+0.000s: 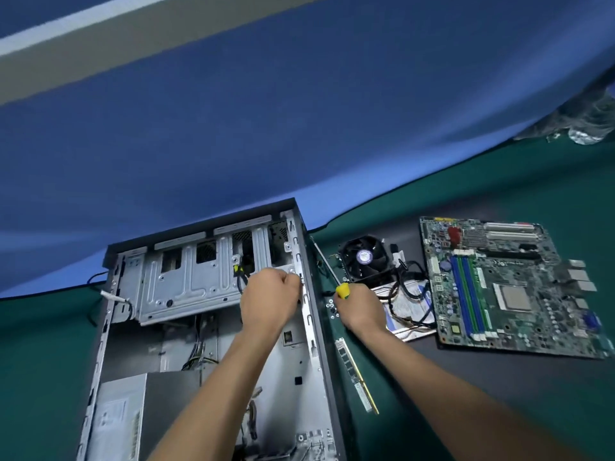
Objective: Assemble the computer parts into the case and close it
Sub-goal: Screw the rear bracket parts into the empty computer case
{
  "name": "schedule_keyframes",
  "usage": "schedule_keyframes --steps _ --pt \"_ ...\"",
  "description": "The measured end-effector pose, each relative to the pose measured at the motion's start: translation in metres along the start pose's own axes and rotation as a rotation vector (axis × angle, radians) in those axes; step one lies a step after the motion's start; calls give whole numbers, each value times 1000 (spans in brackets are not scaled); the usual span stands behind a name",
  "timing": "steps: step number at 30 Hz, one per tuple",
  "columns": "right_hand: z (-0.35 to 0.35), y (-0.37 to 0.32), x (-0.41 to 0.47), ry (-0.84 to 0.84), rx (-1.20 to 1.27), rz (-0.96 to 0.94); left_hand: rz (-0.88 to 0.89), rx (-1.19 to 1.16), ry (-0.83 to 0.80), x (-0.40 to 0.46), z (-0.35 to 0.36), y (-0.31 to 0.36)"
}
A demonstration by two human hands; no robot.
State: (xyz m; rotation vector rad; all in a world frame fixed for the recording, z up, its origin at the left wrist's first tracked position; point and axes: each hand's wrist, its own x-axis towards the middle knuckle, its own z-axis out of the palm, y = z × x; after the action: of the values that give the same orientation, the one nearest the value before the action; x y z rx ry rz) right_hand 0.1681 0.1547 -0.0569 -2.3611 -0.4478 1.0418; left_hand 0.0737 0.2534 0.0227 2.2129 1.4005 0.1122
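The open computer case (206, 327) lies on the green table (499, 201). The left hand (269, 301) is curled at the case's right inner rail; what it pinches cannot be seen. The right hand (357, 309) grips a yellow-handled screwdriver (332, 271) beside the case, near the CPU cooler fan (366, 259), with the motherboard (506, 284) further right

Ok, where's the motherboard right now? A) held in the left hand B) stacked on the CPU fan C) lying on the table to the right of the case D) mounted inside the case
C: the motherboard lies flat on the table, right of the open case, past the CPU fan; neither hand touches it.
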Motion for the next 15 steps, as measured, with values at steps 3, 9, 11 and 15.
schedule_keyframes --steps 3,9,11,15 --pt "11 -5 6 67 -70 29 -34 -6 6 2 2 0" --pt "24 -8 15 108 -182 73 -28 -38 38 1 5 -2" --pt "25 -10 16 109 -215 83 -22 -37 44 1 6 -2" --pt "27 -10 17 122 -267 100 -17 -59 53 1 8 -3"
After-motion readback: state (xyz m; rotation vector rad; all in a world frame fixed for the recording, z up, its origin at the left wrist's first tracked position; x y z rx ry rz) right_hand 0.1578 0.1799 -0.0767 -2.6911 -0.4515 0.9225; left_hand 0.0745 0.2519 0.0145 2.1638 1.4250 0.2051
